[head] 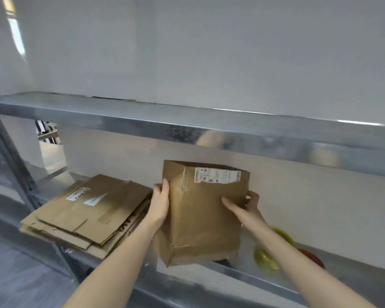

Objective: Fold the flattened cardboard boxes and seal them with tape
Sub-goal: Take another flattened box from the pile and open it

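The left hand [159, 204] grips the left edge of the box [205, 218], with the thumb on the near face and the other fingers behind it. The right hand [245, 206] holds the right edge: one finger lies flat on the near face and the others curl round the side. Both hands therefore pinch the cardboard walls and none of them supports the bottom.

The box is held in the air above the front rail of the lower shelf [351, 268], half opened into a tube. Its top is open and its walls are creased and dented. A white label [217, 176] sits near the top edge.

I think the main risk is that the soft, worn cardboard bends at an old crease and not at the proper fold line, so the box comes out crooked and the flaps do not meet. The tape would then close badly. The bottom flaps hang loose, so they may catch on the shelf rail when the box goes down.

To the left lies a stack of flat boxes [87, 212] that overhangs the shelf edge, and a push from the left elbow could make it slide off. To the right, blurred, lie a yellow-green roll [266, 256] and a red roll [313, 257], probably tape, under the right forearm, which could knock them away.
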{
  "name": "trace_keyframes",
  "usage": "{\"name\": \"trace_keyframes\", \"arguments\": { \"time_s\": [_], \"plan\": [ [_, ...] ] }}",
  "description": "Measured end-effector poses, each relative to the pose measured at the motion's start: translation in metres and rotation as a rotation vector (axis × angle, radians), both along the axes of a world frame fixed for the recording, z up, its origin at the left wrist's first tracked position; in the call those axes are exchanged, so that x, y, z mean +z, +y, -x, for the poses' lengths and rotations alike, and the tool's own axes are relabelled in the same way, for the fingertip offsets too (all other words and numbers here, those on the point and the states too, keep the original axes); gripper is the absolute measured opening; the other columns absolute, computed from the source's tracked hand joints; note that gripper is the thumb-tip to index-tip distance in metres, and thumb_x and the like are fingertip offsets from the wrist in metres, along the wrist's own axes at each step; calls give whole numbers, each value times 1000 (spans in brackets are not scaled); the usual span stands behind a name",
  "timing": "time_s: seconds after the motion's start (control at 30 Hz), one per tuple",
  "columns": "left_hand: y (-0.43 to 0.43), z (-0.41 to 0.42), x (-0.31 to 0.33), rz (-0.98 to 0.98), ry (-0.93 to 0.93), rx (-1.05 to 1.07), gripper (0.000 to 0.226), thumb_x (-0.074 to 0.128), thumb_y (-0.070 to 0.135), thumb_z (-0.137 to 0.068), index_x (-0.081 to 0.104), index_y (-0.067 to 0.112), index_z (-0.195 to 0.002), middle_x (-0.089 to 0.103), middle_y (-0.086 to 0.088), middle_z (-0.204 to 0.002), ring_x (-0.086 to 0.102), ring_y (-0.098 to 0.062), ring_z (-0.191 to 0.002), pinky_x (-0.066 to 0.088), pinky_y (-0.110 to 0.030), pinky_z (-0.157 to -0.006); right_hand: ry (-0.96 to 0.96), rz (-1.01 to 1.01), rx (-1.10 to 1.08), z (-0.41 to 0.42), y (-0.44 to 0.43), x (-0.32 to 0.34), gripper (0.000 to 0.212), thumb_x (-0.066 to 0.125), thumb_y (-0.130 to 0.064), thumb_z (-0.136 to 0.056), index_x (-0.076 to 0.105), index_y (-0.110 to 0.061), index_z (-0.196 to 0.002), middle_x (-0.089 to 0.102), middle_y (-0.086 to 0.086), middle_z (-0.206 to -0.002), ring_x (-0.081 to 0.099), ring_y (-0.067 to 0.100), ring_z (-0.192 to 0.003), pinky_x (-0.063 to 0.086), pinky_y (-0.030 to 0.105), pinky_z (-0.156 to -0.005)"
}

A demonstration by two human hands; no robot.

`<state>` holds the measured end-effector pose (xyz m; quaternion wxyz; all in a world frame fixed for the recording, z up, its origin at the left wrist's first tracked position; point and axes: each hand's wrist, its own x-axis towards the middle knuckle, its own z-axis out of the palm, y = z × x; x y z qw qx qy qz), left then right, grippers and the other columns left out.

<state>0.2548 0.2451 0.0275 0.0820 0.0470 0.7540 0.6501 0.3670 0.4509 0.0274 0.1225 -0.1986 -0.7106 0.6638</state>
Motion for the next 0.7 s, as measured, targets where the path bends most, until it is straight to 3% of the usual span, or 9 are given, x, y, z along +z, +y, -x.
{"name": "trace_keyframes", "arguments": {
  "time_s": [0.07, 0.13, 0.23, 0.3, 0.4, 0.43, 0.5, 0.57, 0.7],
  "plan": [
    [24, -6, -8, -33, -15, -95, 93, 27, 89, -76, 43, 21, -137, 53, 2, -136, 52, -16, -122, 33, -40, -112, 14, -5, -27, -14, 11, -1, 77, 76, -32, -79, 21, -21, -131, 50, 0, -124, 54, 15, -107, 46, 27, -92],
    [41, -13, -14, -26, 11, -172, 98, 25, 96, -65, 49, 28, -132, 60, 2, -129, 56, -16, -118, 37, -41, -110, 48, -26, -61, -25, 21, -3, 89, 80, -35, -74, 19, -23, -137, 47, 0, -129, 52, 14, -111, 46, 28, -94],
    [54, -17, -11, 26, 38, -270, 64, 19, 72, -90, 47, 34, -133, 53, 11, -134, 48, -12, -125, 31, -34, -109, 47, -137, -114, -39, 36, -8, 117, 89, -51, -55, 15, -33, -143, 38, -3, -138, 46, 15, -123, 44, 37, -105],
    [60, -3, -18, 95, 65, -307, 60, 17, 75, -90, 42, 47, -137, 52, 11, -139, 45, -16, -131, 29, -42, -114, 21, -220, -140, -46, 41, -14, 123, 89, -56, -49, 14, -35, -145, 32, -5, -139, 41, 16, -127, 41, 42, -108],
    [59, 20, -31, 211, 83, -283, 51, 20, 78, -89, 37, 61, -134, 54, 8, -137, 47, -22, -130, 31, -49, -112, 9, -306, -137, -49, 38, -22, 108, 86, -46, -63, 19, -28, -146, 31, -5, -133, 43, 15, -126, 41, 34, -106],
    [57, 17, -26, 198, 102, -291, 47, 24, 69, -94, 33, 56, -139, 54, 6, -134, 49, -20, -126, 36, -44, -109, 15, -335, -137, -50, 37, -25, 104, 85, -46, -65, 21, -27, -145, 31, -6, -132, 42, 15, -126, 40, 34, -107],
    [54, 11, -19, 60, 76, -256, 42, 28, 44, -103, 29, 36, -144, 55, -1, -121, 57, -17, -109, 49, -31, -89, 26, -378, -135, -51, 33, -28, 103, 83, -51, -66, 21, -29, -147, 30, -7, -134, 40, 14, -130, 40, 38, -109],
    [55, 11, -17, -34, -10, -224, 31, 26, 40, -104, 30, 27, -133, 56, -3, -113, 58, -17, -98, 49, -29, -74, 16, -426, -127, -52, 33, -31, 101, 79, -56, -67, 22, -31, -147, 30, -8, -137, 40, 13, -130, 40, 40, -109],
    [55, 10, -13, -56, -35, -277, 17, 35, 33, -104, 44, 27, -117, 66, -5, -106, 61, -17, -90, 48, -33, -75, 21, -517, -146, -56, 29, -33, 73, 72, -60, -72, 34, -41, -131, 37, -12, -128, 46, 9, -120, 45, 29, -99]
  ]
}}
